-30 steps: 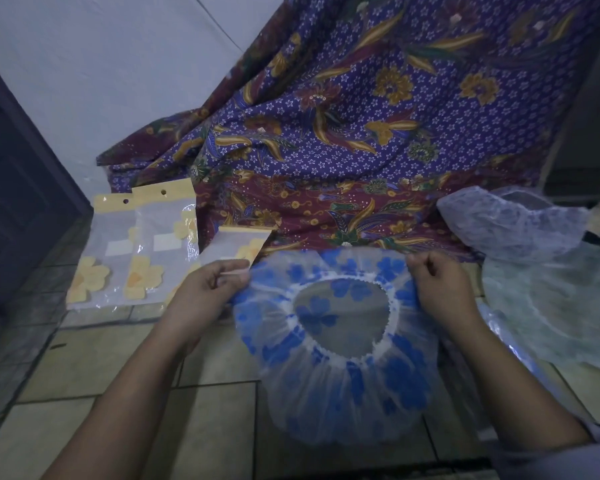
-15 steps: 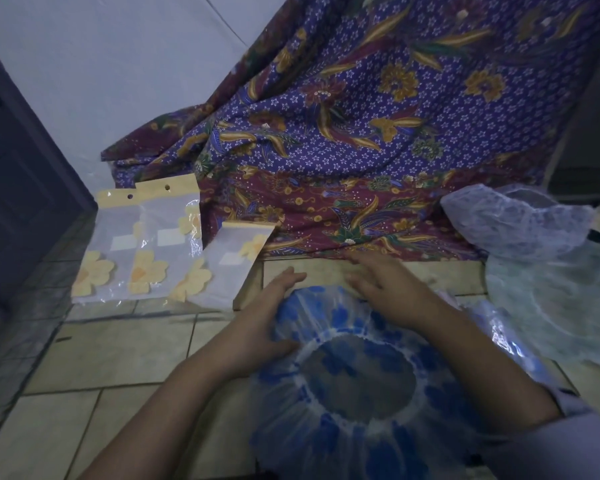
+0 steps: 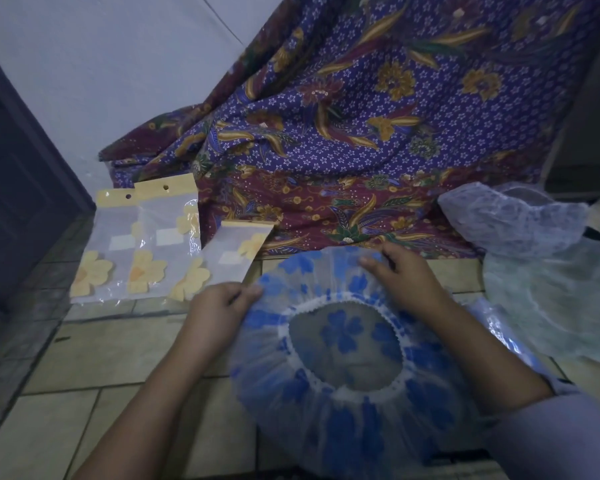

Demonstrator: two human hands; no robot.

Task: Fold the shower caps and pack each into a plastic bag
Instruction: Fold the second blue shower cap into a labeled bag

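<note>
A clear shower cap (image 3: 329,403) printed with blue flowers lies spread on the tiled floor, its white elastic opening facing up. My left hand (image 3: 219,306) pinches the cap's left edge with curled fingers. My right hand (image 3: 402,275) grips the far edge of the cap near its top. Three clear plastic bags (image 3: 146,251) with yellow headers and yellow flower prints lie flat on the floor to the left. Two more shower caps wait at the right: a white lacy one (image 3: 513,220) and a pale green one (image 3: 561,299).
A purple and maroon batik cloth (image 3: 361,133) drapes down behind the work area. A dark door (image 3: 18,174) stands at the left and a pale wall behind. Another clear plastic piece (image 3: 499,327) lies beside my right forearm.
The cap was held up stretched, then laid down and pressed flat under both open hands. Now both hands have taken hold of its far and left edges again.
</note>
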